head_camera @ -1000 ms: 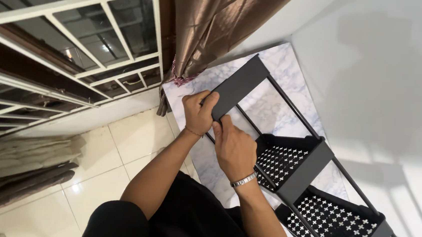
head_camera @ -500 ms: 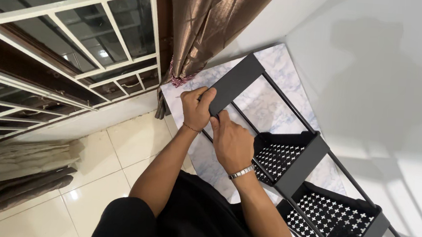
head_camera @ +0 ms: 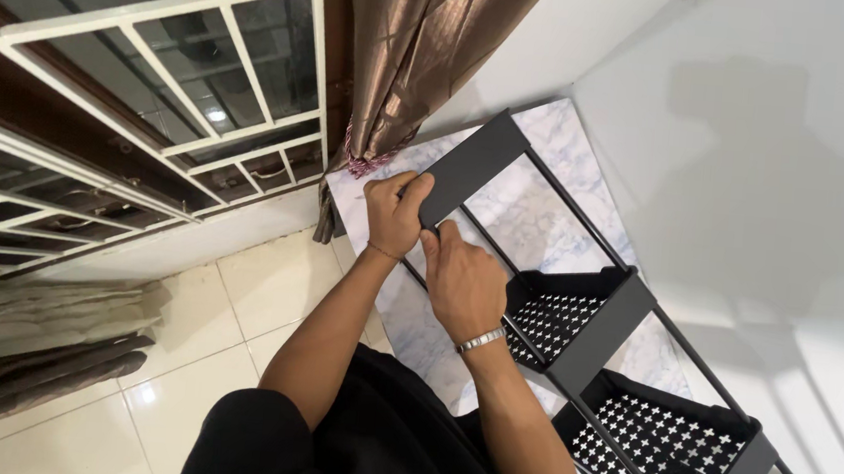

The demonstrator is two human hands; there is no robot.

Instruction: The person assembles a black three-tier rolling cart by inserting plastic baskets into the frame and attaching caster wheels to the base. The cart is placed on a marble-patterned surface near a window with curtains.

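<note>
The black metal rack point(head_camera: 577, 309) lies on a marble-patterned board point(head_camera: 534, 216) in the corner, between the white wall point(head_camera: 751, 143) and the brown curtain point(head_camera: 426, 57); open tiled floor point(head_camera: 237, 293) is on the left. The left hand point(head_camera: 394, 215) is clenched around the rack's top panel point(head_camera: 473, 166). The right hand point(head_camera: 463, 285) is curled, grasping a thin rod just below this panel.

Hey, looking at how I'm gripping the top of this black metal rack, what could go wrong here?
Your left hand wraps the end of the top panel, and your right hand sits by the thin rods; fingers could get pinched there. The rack leans tilted over the marble slab, so it might slip or scratch it. The curtain hangs close and may snag.
</note>
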